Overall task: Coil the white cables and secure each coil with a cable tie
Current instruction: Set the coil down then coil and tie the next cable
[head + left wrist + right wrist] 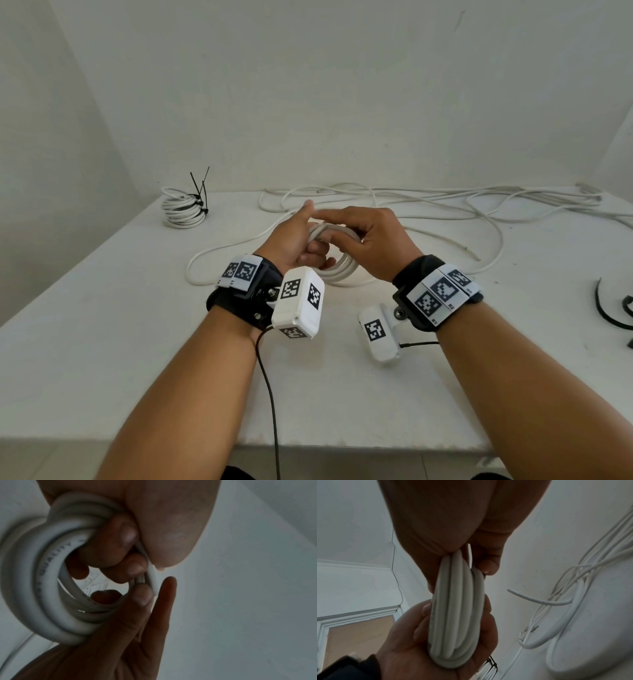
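Note:
A small coil of white cable (pixel 344 266) hangs above the table's middle, held between both hands. My left hand (pixel 294 240) grips its near left side, fingers curled through the loops (pixel 25 588) and thumb sticking up. My right hand (pixel 371 236) lies over the far right side; its thumb and lower fingers pinch the turns (pixel 453 615) while the index finger points straight left. In the right wrist view the left hand (pixel 412 649) cups the coil's bottom. A stack of finished coils (pixel 183 209) bound with black cable ties sits at the back left.
Loose white cables (pixel 445 202) sprawl across the back of the white table (pixel 102 325), one loop (pixel 195 270) trailing left of the hands. Black cable ties (pixel 609 317) lie at the right edge. Walls close the table in behind and to the left.

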A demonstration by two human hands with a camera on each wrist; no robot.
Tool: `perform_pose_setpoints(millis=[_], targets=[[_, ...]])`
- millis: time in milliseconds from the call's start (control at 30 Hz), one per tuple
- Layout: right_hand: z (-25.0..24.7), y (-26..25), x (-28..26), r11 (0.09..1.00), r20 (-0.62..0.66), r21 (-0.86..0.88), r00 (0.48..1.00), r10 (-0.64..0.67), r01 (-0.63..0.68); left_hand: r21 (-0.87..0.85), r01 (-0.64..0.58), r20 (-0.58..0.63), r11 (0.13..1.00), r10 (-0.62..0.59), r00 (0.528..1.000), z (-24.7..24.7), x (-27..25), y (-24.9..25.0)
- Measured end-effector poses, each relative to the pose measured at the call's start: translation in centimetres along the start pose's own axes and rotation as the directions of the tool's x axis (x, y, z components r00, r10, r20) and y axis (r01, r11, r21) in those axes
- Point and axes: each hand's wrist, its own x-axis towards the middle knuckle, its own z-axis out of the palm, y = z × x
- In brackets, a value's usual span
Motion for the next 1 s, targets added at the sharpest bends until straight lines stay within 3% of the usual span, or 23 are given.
perform_pose_setpoints(millis=[133, 233, 300, 367, 467, 567, 667, 867, 1000], targets=[[-0.2, 0.2, 0.0, 1.0, -0.029, -0.011, 1.0, -0.003, 0.002, -0.072, 0.065, 0.069, 0.995, -0.06, 0.996, -0.1, 0.0, -0.2], [-0.6, 0.4, 0.2, 0.999, -0.13, 0.005, 0.991, 0.035, -0.034, -0.224, 0.02, 0.139, 0.975, 0.012, 0.99, -0.1, 0.3, -0.4], [-1.1, 0.6, 0.5, 0.997, -0.233, 0.026, 0.97, 0.074, -0.07, -0.257, -0.101, 0.096, 0.961, 0.129, 0.987, 0.2, 0.4, -0.4], [-1.4, 0.7, 0.8, 0.992, -0.326, 0.048, 0.938, 0.122, -0.112, -0.164, -0.226, -0.012, 0.96, 0.227, 0.974, 0.9, 0.4, -0.5], [-1.7, 0.7, 1.2, 0.987, -0.401, 0.08, 0.902, 0.162, -0.142, -0.098, -0.298, -0.129, 0.95, 0.285, 0.95, 2.6, 0.5, -0.1], [-1.7, 0.4, 1.2, 0.983, -0.406, 0.111, 0.896, 0.181, -0.148, -0.114, -0.317, -0.256, 0.942, 0.28, 0.925, 4.2, 0.9, 1.0], [-2.3, -0.1, 0.9, 0.979, -0.416, 0.123, 0.887, 0.201, -0.164, -0.021, -0.314, -0.355, 0.949, 0.287, 0.89, 5.7, 1.4, 1.8], [-6.0, 0.3, -1.7, 0.965, -0.473, 0.09, 0.842, 0.26, -0.247, 0.039, -0.224, -0.318, 0.974, 0.225, 0.921, 10.3, 2.4, 1.3], [-9.3, 0.6, -4.6, 0.928, -0.391, -0.016, 0.857, 0.336, -0.372, 0.024, -0.214, -0.258, 0.977, 0.212, 0.942, 13.4, 3.6, -0.3]])
